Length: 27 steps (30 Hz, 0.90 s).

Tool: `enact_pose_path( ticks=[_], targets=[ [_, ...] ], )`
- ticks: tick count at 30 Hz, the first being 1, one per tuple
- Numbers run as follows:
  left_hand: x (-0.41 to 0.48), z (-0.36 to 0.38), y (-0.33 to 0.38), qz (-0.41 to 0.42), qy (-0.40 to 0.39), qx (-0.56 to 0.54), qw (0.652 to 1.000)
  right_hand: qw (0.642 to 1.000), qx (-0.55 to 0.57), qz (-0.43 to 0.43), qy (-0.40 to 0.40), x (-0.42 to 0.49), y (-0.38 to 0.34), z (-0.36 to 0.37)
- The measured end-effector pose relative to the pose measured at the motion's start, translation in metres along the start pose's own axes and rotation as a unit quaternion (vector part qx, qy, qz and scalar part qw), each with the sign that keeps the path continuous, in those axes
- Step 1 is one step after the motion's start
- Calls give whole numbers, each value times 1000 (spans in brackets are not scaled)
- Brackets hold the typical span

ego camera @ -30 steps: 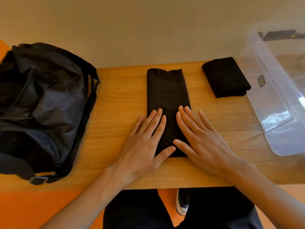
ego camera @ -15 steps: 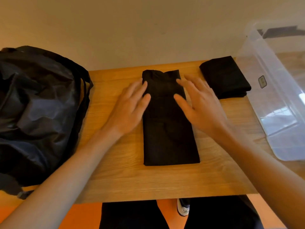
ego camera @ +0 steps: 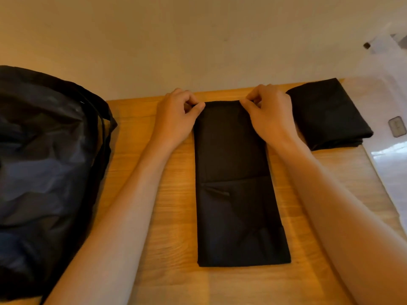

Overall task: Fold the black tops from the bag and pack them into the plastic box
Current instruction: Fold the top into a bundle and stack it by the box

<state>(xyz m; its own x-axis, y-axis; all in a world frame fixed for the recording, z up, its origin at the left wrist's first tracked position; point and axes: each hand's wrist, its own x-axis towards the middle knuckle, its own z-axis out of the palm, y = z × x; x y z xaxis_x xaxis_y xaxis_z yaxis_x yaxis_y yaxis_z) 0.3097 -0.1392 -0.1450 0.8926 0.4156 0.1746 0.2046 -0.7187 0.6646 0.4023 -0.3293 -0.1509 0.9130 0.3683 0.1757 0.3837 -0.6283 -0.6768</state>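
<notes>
A black top (ego camera: 235, 186), folded into a long narrow strip, lies lengthwise on the wooden table (ego camera: 167, 227) in front of me. My left hand (ego camera: 176, 117) pinches its far left corner and my right hand (ego camera: 268, 115) pinches its far right corner, both near the table's back edge. A second black top (ego camera: 326, 115), folded into a compact square, rests at the back right. The black bag (ego camera: 44, 172) sits slumped on the left. The clear plastic box (ego camera: 392, 137) stands at the right edge, only partly in view.
A plain pale wall rises right behind the table's back edge. The bag's straps (ego camera: 103, 119) hang over the table's left side. Bare wood shows between the bag and the long top.
Both hands have slid from the near end of the long top up to its far end and gone from flat pressing to pinching the far corners. My view has tilted closer.
</notes>
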Motion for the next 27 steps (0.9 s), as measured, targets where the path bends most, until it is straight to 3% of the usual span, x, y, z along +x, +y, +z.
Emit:
enact_pose_path(
  ticks=[12, 21, 25, 27],
  targets=[
    [-6, 1, 0, -10, 81, 19, 996, 999, -47, -4, 21, -3, 3, 0],
    [-7, 6, 4, -31, 5, 176, 984, 991, -132, 25, 17, -4, -3, 2],
    [-5, 3, 2, -42, -10, 117, 992, 992, -124, 33, -3, -5, -8, 6],
    [-7, 0, 2, -42, -9, 34, 998, 996, -87, 34, 11, -7, -9, 7]
  ],
)
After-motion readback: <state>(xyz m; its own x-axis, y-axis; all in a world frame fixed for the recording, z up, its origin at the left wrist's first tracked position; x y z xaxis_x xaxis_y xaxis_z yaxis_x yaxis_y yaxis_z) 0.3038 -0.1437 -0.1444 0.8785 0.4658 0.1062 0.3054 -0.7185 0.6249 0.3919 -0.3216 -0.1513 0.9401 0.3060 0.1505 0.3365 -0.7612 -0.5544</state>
